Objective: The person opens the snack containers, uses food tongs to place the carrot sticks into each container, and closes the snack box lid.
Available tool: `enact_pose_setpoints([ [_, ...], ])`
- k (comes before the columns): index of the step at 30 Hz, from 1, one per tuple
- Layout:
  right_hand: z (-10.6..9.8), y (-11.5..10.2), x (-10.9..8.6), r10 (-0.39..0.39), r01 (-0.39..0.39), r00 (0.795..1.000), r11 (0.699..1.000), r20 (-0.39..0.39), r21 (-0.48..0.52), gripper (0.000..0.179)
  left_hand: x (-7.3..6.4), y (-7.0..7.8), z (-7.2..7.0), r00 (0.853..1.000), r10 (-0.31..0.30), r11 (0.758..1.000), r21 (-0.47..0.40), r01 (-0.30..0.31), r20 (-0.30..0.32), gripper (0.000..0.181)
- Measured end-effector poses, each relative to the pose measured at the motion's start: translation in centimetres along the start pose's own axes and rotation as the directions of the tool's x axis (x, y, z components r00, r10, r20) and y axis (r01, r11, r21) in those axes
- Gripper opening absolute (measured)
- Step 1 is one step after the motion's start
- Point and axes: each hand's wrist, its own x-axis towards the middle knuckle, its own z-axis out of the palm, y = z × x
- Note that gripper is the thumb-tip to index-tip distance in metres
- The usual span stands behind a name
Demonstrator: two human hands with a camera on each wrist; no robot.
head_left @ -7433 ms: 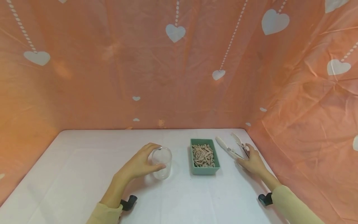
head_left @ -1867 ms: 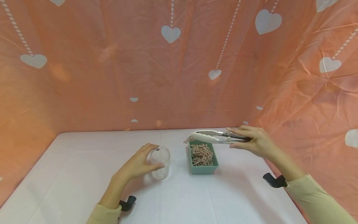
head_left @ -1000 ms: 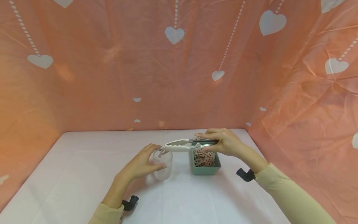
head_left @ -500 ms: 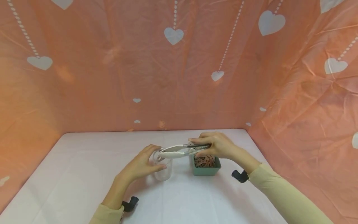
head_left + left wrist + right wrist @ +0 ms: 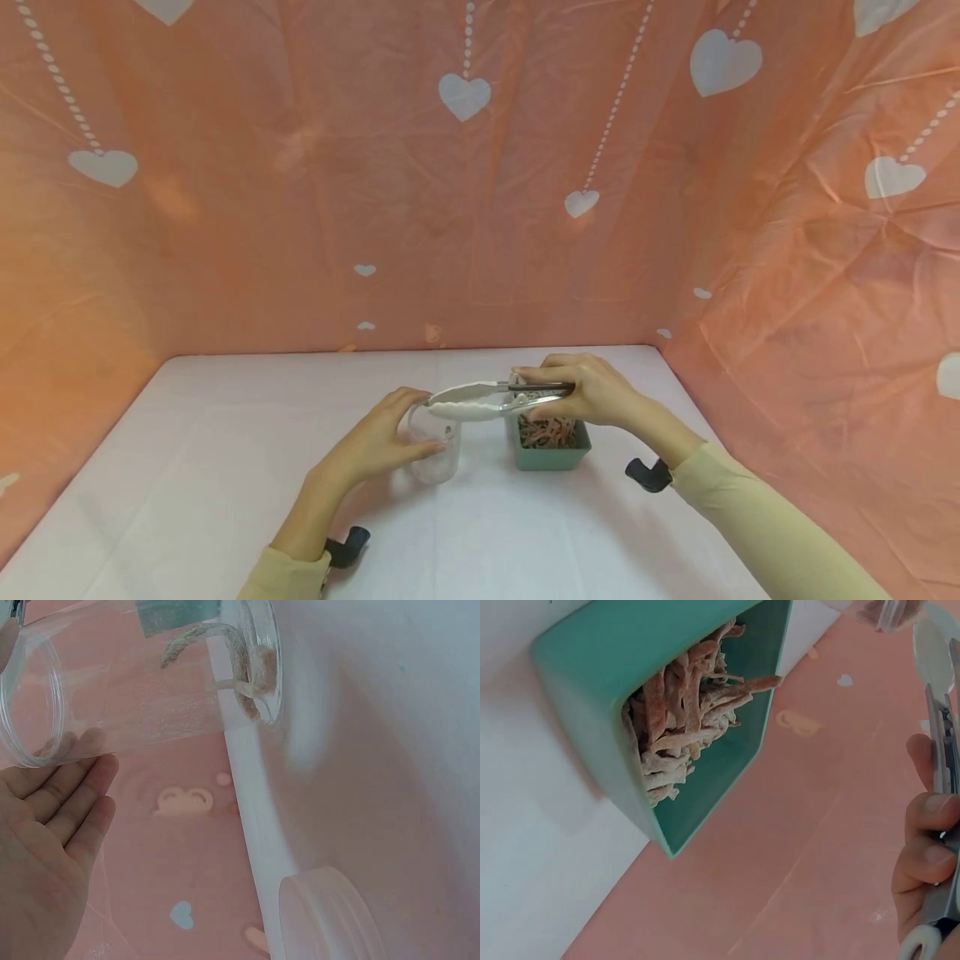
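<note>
My left hand (image 5: 375, 437) holds a clear jar (image 5: 437, 468) upright on the table, thumb and fingers round its upper part. Several dried brown strips (image 5: 241, 664) lie at the jar's bottom in the left wrist view. My right hand (image 5: 588, 390) grips metal tongs with white scalloped tips (image 5: 465, 411). These tips are over the jar's mouth, slightly apart, and no strip shows between them. To the jar's right stands a green rectangular box (image 5: 552, 459), heaped with similar dried strips (image 5: 694, 712). The right hand and tongs cover the box's far part in the head view.
A translucent round lid (image 5: 326, 915) sits on the table in the left wrist view; the head view does not show it. The white-covered table (image 5: 225, 467) is backed by an orange curtain (image 5: 480, 208) with white hearts, which also closes off both sides.
My right hand picked up the tongs from the table, carried strips in them from the box leftward to the jar, and released them inside. My left hand has stayed on the jar.
</note>
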Motion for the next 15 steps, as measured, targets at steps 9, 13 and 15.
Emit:
enact_pose_setpoints([
  [9, -1.1, 1.2, -3.0, 0.025, -0.017, 0.995, 0.997, -0.099, 0.079, 0.067, -0.1, -0.2, 0.1, 1.0, -0.02, 1.0, 0.022, 0.02, 0.006, 0.074],
  [13, -1.9, 2.3, -4.7, 0.019, -0.011, 0.992, 0.998, -0.126, 0.06, 0.067, 0.0, -0.2, 0.1, 0.999, -0.032, 0.999, 0.019, 0.032, 0.011, 0.075],
  [15, -2.3, 2.9, -5.4, 0.01, -0.004, 0.99, 0.999, -0.14, 0.041, 0.067, 0.0, -0.2, 0.1, 0.999, -0.039, 0.999, 0.011, 0.038, 0.014, 0.074],
])
